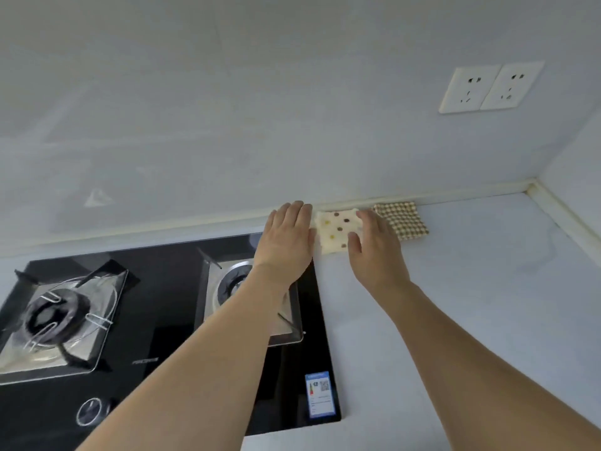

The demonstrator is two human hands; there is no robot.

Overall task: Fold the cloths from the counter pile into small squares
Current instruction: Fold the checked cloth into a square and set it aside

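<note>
Flanking a folded dotted cloth (338, 227), both hands (287, 237) lie flat, label unreadable.

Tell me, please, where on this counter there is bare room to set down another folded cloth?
The widest bare stretch of counter lies right of the right hand, in front of the checked cloth, out to the corner. It is crowded along the wall, where both hands flank the dotted cloth, and the stove fills the left.

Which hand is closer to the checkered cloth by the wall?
Right. The right hand lies beside the checkered cloth, apparently overlapping its near edge. The left hand sits on the far side of the dotted cloth.
</note>
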